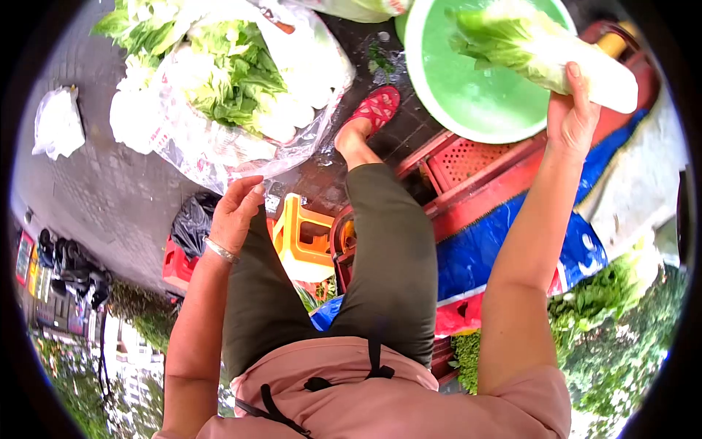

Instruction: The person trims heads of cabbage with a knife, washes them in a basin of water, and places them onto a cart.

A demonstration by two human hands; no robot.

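- Right hand point(572, 117): fingers grasp one cabbage point(540, 53) near its pale base end.
- Cabbage location: held over the tub point(468, 102), leafy end above the interior, base end extending past the rim. It is lifted, not resting in the tub.
- Left hand point(235, 216): fingers loosely bent and released, with nothing visible in them. They are beside the lower edge of the bag point(191, 157); whether they touch it cannot be told.
- Handled so far: this single cabbage is out in the hand. Whether it is wet or trimmed cannot be confirmed.
- Outstanding: greens point(238, 80) lie piled in and around the open bag. In this inspector's judgement, much of the lot remains to be handled.
- Tub: no other cabbage is discernible inside it.
- Overall stage: judged partway, with one piece in hand.
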